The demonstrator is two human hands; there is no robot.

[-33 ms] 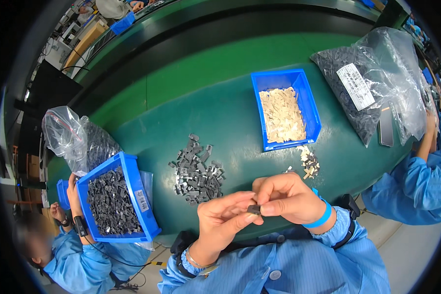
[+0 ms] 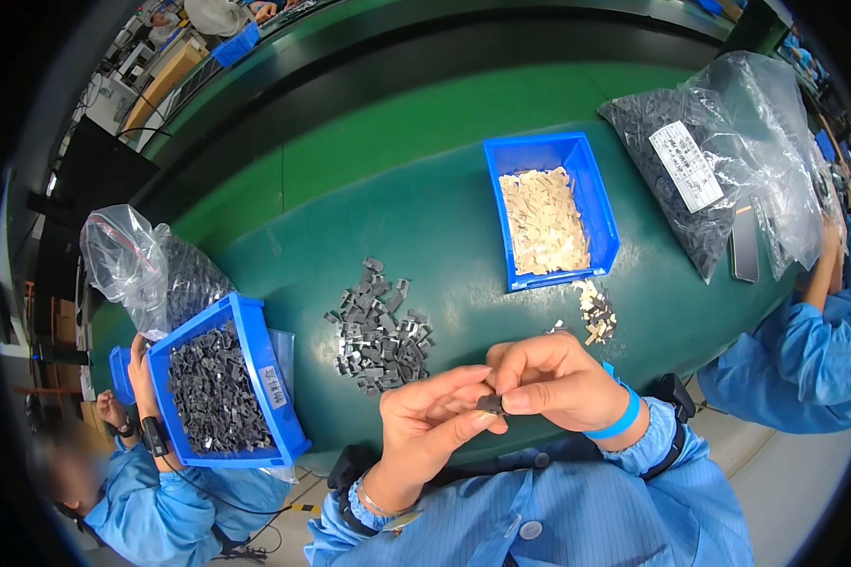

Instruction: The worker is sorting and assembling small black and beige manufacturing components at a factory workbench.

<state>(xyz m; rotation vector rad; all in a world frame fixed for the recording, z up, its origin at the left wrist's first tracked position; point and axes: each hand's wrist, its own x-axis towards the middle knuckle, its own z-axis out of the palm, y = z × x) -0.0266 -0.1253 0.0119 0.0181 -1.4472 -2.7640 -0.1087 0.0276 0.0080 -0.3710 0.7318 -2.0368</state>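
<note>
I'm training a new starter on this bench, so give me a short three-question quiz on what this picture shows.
1. True or false: both hands pinch one small dark part.
2. What fills the blue bin at the far side? A) pale pieces B) dark parts C) nothing
3. What lies loose on the green table between the two bins?

Key: 1 true, left hand and right hand together. 2 A. 3 A pile of dark grey parts.

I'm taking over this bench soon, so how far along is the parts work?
Done: a small heap of mixed dark and pale pieces lies below the blue bin of pale parts. In hand: left hand and right hand pinch one small dark piece. Left: the loose pile of dark parts and the bin look plentiful.
</note>
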